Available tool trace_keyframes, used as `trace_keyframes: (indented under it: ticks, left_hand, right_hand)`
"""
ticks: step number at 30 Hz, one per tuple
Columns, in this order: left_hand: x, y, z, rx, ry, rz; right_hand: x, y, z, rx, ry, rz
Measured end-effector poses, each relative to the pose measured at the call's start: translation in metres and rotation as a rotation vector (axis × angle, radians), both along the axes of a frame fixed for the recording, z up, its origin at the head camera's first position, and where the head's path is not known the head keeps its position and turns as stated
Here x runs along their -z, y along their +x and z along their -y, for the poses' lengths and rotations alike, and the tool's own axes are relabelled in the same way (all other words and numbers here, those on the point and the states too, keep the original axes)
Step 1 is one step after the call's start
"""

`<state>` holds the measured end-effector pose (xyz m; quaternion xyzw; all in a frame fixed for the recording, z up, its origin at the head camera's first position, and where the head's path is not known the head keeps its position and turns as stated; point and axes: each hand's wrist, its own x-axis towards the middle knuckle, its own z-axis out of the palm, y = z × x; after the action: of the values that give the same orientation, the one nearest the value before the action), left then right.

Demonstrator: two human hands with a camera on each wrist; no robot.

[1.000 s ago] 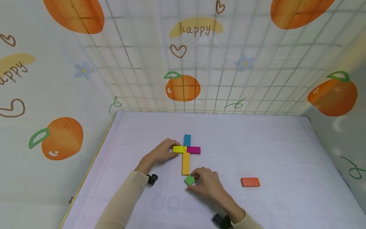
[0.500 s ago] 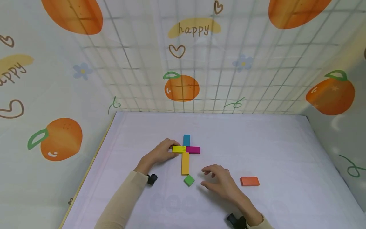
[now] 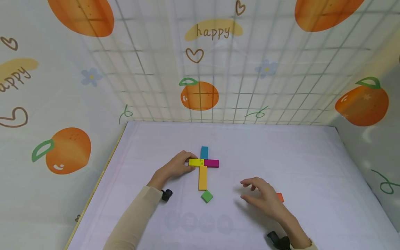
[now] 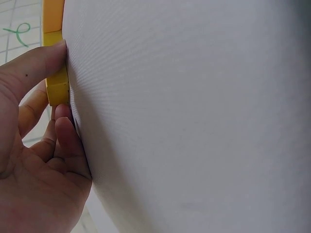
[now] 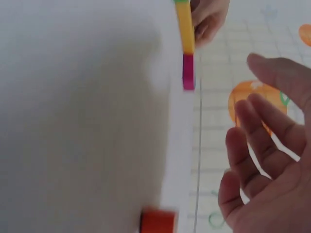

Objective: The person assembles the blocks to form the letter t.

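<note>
My left hand (image 3: 179, 164) pinches the bright yellow block (image 3: 195, 162) at its left end; the thumb lies along one side in the left wrist view. Around that block a cross is laid out: a blue block (image 3: 204, 152) behind, a magenta block (image 3: 211, 163) to the right and a longer orange-yellow block (image 3: 202, 178) in front. At the foot of the long block sits a green block (image 3: 207, 196), turned like a diamond. My right hand (image 3: 264, 196) holds nothing, its fingers loosely bent. It partly hides an orange-red block (image 3: 280, 197), also seen in the right wrist view.
All the blocks lie on a white-covered table (image 3: 150, 139). Cloth walls (image 3: 156, 86) printed with oranges enclose its back and sides. Each wrist wears a small black camera, one (image 3: 167, 195) by the left sleeve.
The right hand has let go of the green block and moved right, now overlapping the orange-red block. The green block stays by the long block. The left hand keeps its place.
</note>
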<state>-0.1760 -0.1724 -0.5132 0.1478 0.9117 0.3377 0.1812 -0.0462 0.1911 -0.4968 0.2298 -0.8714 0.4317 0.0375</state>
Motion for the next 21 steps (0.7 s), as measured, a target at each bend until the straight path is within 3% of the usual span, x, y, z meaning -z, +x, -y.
trace_keyframes:
  ticks: [11, 17, 21]
  left_hand:
    - [-0.001, -0.001, 0.001, 0.01, -0.004, -0.017]
    - [0.0, -0.001, 0.001, 0.004, 0.001, -0.004]
    - [0.001, 0.0, 0.001, -0.001, 0.001, 0.003]
  right_hand:
    - [-0.001, 0.008, -0.046, 0.098, 0.061, 0.003]
    - [0.0, 0.011, -0.062, 0.17, 0.121, 0.062]
    - [-0.002, 0.012, -0.073, 0.171, 0.128, 0.094]
